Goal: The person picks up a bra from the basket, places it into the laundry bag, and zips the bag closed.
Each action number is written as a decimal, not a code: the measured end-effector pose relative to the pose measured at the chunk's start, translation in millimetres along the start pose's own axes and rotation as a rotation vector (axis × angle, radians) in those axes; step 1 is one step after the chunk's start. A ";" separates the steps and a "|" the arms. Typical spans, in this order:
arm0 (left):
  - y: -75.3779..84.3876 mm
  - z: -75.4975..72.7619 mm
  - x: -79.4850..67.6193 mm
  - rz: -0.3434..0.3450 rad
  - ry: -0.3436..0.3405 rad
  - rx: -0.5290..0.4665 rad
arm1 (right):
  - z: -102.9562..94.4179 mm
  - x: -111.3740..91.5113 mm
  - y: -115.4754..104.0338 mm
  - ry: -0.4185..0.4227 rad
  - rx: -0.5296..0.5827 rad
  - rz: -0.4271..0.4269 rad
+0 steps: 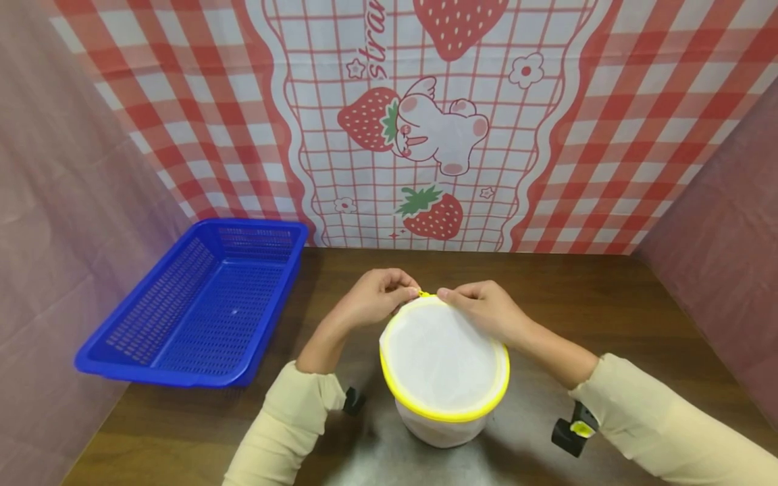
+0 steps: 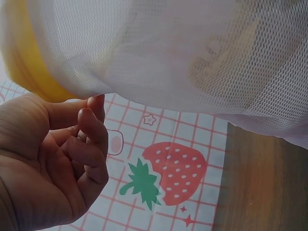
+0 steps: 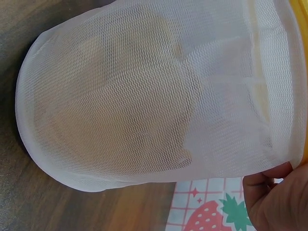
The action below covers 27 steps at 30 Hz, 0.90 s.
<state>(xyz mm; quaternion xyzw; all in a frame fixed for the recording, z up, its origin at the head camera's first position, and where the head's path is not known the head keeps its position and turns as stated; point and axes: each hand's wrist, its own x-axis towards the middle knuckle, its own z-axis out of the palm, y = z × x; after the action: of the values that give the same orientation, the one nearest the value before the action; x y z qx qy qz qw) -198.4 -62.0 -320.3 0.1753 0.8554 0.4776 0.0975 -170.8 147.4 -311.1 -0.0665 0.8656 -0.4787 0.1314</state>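
Observation:
A white mesh laundry bag [image 1: 446, 358], cylindrical with yellow trim around its lid, stands upright on the table. My left hand [image 1: 378, 297] pinches at the yellow zipper pull [image 1: 423, 293] on the bag's far edge. Right beside it, the thumb and fingers of my right hand [image 1: 486, 309] pinch the rim. The lid lies over the top of the bag. Through the mesh [image 3: 110, 106] in the right wrist view, a beige item shows inside, its kind unclear. In the left wrist view, the left fingers curl beneath the yellow trim [image 2: 38, 67].
To the left on the wooden table [image 1: 577, 290] sits a blue plastic basket [image 1: 276, 304] with slotted walls. Behind the table hangs a red-and-white checked cloth [image 1: 614, 135] with strawberry prints. Pinkish curtains [image 1: 729, 196] close off both sides.

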 end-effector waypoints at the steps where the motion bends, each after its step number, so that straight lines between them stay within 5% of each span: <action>1: -0.4 0.0 0.0 0.005 0.005 0.008 | 0.2 0.3 0.2 0.004 -0.001 0.001; 21: -6.4 0.9 -1.2 0.024 0.090 0.053 | -0.8 1.6 1.9 0.079 -0.025 -0.007; 27: -4.4 3.9 1.2 -0.032 0.110 0.003 | -1.1 4.0 2.0 0.114 -0.059 -0.026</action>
<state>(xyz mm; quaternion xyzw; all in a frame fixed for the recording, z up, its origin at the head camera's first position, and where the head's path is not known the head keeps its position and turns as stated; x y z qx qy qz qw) -199.1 -60.6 -326.1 0.1352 0.8629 0.4835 0.0580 -174.9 148.4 -312.9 -0.0542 0.8844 -0.4577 0.0739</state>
